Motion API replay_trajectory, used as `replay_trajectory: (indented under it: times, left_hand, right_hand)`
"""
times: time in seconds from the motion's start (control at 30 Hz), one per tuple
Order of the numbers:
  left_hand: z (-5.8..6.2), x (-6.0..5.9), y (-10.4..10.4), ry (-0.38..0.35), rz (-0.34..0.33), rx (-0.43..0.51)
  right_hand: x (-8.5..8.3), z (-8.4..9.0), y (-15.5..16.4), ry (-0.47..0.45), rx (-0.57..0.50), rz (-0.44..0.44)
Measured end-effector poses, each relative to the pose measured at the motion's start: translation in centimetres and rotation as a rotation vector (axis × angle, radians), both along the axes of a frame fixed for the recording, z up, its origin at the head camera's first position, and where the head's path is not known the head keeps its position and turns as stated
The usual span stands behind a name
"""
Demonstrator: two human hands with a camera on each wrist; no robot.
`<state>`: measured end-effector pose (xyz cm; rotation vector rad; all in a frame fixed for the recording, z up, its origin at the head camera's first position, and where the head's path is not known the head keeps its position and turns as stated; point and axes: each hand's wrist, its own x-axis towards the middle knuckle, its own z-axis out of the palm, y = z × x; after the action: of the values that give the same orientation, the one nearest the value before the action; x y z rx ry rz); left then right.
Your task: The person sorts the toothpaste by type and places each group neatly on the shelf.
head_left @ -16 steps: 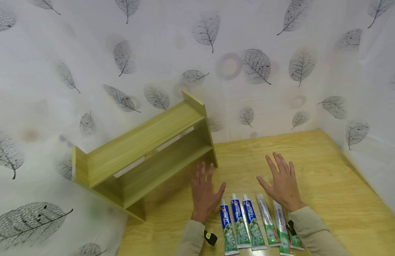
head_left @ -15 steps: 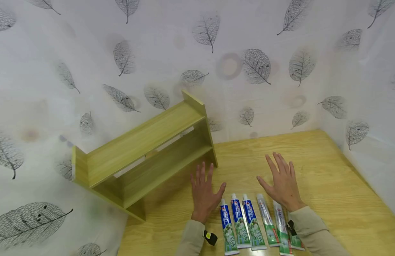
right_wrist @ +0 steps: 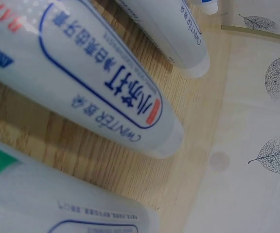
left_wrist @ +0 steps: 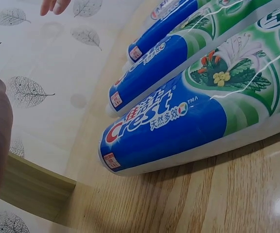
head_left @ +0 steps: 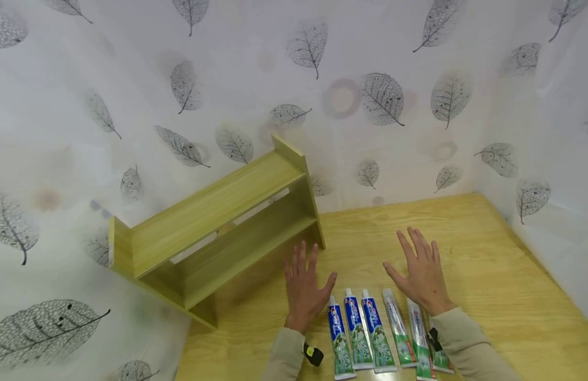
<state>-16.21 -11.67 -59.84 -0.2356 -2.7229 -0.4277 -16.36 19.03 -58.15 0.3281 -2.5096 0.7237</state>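
wooden table [head_left: 489,275] | left hand [head_left: 303,288] flat, grip empty | right hand [head_left: 422,275] flat, grip empty

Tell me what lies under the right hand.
Under the right hand lie the cap ends of white toothpaste tubes on the wooden table; the wrist hides part of the outermost tube.

Left hand [head_left: 304,291] and right hand [head_left: 421,275] flat, palms down, fingers spread.
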Motion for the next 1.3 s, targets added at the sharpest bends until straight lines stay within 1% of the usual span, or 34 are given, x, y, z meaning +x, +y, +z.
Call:
replay_trajectory:
  times: [0.13, 0.23, 0.33, 0.43, 0.63, 0.77, 0.87, 0.93, 1.0, 1.13, 1.2, 1.3]
  left_hand:
    - [0.0, 0.0, -0.3, -0.026, 0.005, 0.033]
    - [0.0, 0.0, -0.5, -0.024, 0.007, 0.052]
    - [0.0, -0.1, -0.7, -0.019, 0.013, 0.051]
    - [-0.2, 0.0, -1.0, -0.014, 0.020, 0.060]
    - [-0.4, 0.4, -2.0, -0.001, 0.040, 0.148]
    - [-0.6, 0.7, -3.0, -0.027, 0.068, 0.187]
    - [-1.2, 1.0, -4.0, -0.037, 0.104, 0.212]
    - [-1.7, 1.3, -4.7, -0.023, 0.129, 0.232]
    - [-2.2, 1.7, -5.4, 0.008, 0.155, 0.256]
    - [-2.9, 2.5, -6.7, 0.096, 0.197, 0.349]
    - [-3.1, 2.8, -7.4, 0.128, 0.236, 0.397]
    - [-3.4, 3.3, -8.4, 0.151, 0.317, 0.477]
  right_hand:
    - [-0.1, -0.1, -0.2, 0.009, -0.007, 0.011]
    - [-0.4, -0.1, -0.4, 0.019, -0.013, 0.028]
    - [-0.8, -0.2, -0.6, 0.019, -0.021, 0.046]
    - [-1.1, -0.3, -0.8, -0.009, -0.040, 0.060]
    - [-2.0, -0.4, -1.2, -0.073, -0.081, 0.096]
    - [-3.2, -0.3, -1.5, -0.102, -0.087, 0.108]
    - [-4.1, -0.1, -2.0, -0.144, -0.096, 0.130]
    - [-4.7, -0.1, -2.5, -0.176, -0.095, 0.150]
    - [-5.2, -0.1, -3.0, -0.204, -0.088, 0.170]
    - [-6.2, -0.1, -4.2, -0.225, -0.081, 0.197]
    - [-6.6, 0.0, -4.8, -0.234, -0.084, 0.210]
    - [-7.3, 0.3, -5.8, -0.248, -0.093, 0.237]
